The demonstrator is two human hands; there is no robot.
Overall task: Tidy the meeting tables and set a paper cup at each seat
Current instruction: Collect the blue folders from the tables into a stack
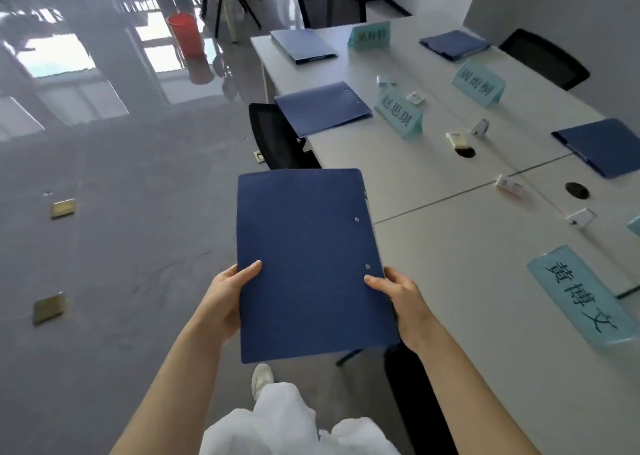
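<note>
Both my hands clasp a dark blue plastic folder (308, 264) off the near edge of the white bench (450, 247): left grip (227, 293) pinching its left edge, right grip (401, 302) its right, fingers hidden underneath. A pale teal name card (581, 299) lies nearest, its edge cut off. Beyond, an upright teal card (400, 113) reads 赵思琪; farther cards blur. Small items mid-bench are unclear. I can make out no paper cup.

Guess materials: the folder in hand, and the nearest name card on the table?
Folder: looks like matte blue plastic or coated card, thin and flat, with two metal rivets near its right edge. Name card: likely clear acrylic tent over pale teal paper, glossy with glare. Neither is certain.
</note>
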